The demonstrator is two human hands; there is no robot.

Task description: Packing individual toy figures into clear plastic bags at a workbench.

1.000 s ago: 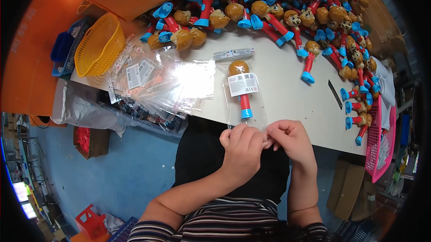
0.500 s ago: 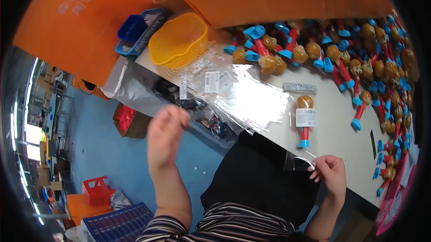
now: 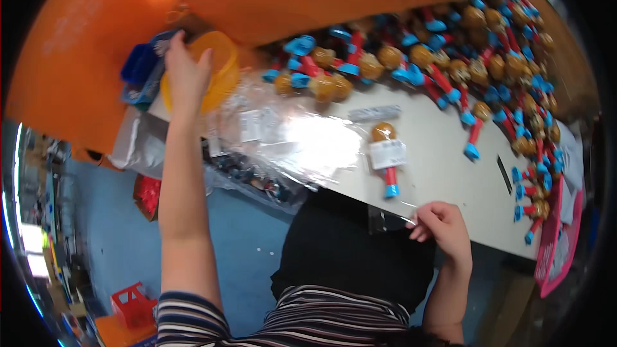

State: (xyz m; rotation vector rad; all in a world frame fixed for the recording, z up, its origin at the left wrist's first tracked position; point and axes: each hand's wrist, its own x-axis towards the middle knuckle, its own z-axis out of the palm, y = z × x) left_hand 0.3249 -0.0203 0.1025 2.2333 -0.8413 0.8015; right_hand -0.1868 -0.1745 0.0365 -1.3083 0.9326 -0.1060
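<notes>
My left hand (image 3: 187,77) reaches over the yellow plastic basket (image 3: 226,64) at the far left of the table. Its thumb and fingers are apart, and I see nothing held in them. My right hand (image 3: 445,230), at the near table edge, pinches the corner of a clear plastic bag (image 3: 379,210). In that bag lies a small toy (image 3: 391,180) with a round brown head, red stem and light blue foot. A white label (image 3: 387,153) covers its middle. Left of it, a pile of clear bags (image 3: 283,138) with white labels glares in the light.
Many similar toys (image 3: 443,80) lie heaped along the back and right. Blue bins (image 3: 137,64) stand beside the basket, under orange cardboard (image 3: 308,0). A pink basket (image 3: 558,237) is at the right edge. A grey-lined container (image 3: 257,183) of small items hangs below the table's front.
My left hand has moved from over the floor up and away to the yellow basket. My right hand still pinches the bag corner. The whole view has shifted.
</notes>
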